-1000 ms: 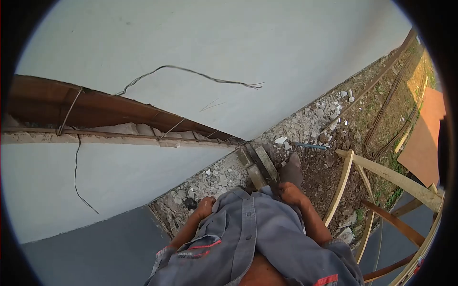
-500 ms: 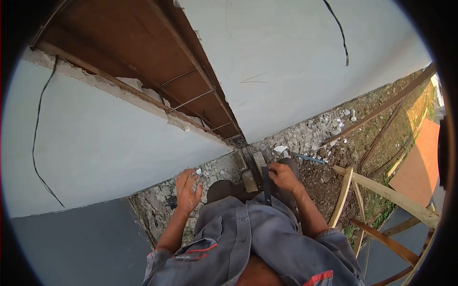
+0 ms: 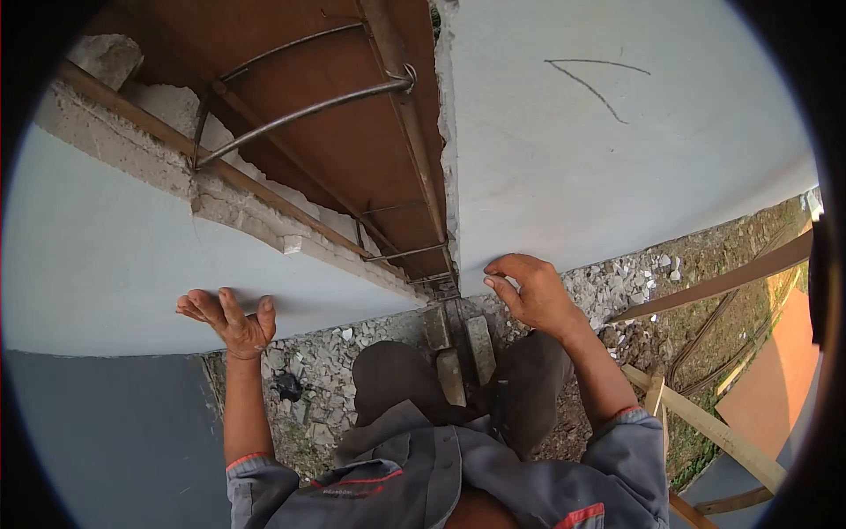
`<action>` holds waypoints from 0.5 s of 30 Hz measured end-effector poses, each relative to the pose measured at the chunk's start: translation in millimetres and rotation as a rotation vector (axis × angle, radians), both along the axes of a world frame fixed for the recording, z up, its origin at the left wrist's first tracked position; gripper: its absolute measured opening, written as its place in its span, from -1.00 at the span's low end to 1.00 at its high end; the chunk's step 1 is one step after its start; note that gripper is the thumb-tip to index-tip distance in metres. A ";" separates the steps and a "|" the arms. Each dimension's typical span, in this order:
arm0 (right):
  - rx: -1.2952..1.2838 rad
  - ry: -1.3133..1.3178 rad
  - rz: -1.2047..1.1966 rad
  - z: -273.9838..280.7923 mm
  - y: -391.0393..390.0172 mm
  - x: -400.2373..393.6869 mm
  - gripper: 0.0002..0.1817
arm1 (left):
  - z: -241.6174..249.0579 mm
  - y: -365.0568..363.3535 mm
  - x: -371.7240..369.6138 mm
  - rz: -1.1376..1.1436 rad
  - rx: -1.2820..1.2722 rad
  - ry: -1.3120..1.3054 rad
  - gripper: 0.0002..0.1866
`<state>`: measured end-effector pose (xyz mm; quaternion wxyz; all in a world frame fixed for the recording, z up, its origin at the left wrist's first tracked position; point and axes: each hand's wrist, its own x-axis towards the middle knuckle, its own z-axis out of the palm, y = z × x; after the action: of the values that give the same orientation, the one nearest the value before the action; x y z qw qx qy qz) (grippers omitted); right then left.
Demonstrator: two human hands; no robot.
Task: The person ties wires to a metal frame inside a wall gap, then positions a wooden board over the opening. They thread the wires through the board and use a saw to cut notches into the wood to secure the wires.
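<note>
My left hand (image 3: pixel 231 324) is raised in front of the pale wall (image 3: pixel 106 256) at left, its fingers spread and empty. My right hand (image 3: pixel 533 295) is by the lower edge of the other wall panel (image 3: pixel 617 159), with fingers curled and thumb and index tips close together; anything between them is too small to make out. Between the hands, a tall gap in the wall shows steel bars (image 3: pixel 326 106) with cross ties in front of a brown board (image 3: pixel 326 150). Concrete blocks (image 3: pixel 480 348) lie at the foot of this gap, between my knees.
Broken rubble (image 3: pixel 608 291) lines the wall base. At right are a slanting brown bar (image 3: pixel 714 286), timber pieces (image 3: pixel 723 428) and an orange-brown sheet (image 3: pixel 767 379). A dark grey surface (image 3: pixel 106 432) is at lower left.
The view has moved closer to the wall gap. Both hands have risen and moved apart. The dark flat bar held in my right hand earlier is no longer visible there.
</note>
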<state>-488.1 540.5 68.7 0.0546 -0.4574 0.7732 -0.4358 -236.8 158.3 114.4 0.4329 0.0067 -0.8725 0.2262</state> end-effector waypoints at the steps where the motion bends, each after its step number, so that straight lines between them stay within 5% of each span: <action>1: 0.006 -0.003 0.006 -2.5 0.5 -1.4 -0.87 | -1.5 -2.4 -2.9 -0.022 -0.018 0.044 -0.21; 15: -0.323 0.246 -0.001 -55.5 -8.3 14.7 -0.89 | -5.9 -5.3 -19.3 -0.148 -0.183 0.260 -0.38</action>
<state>-473.3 532.3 13.2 -0.1145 -0.5094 0.6945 -0.4950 -256.1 153.0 108.4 0.5563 -0.0679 -0.7831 0.2695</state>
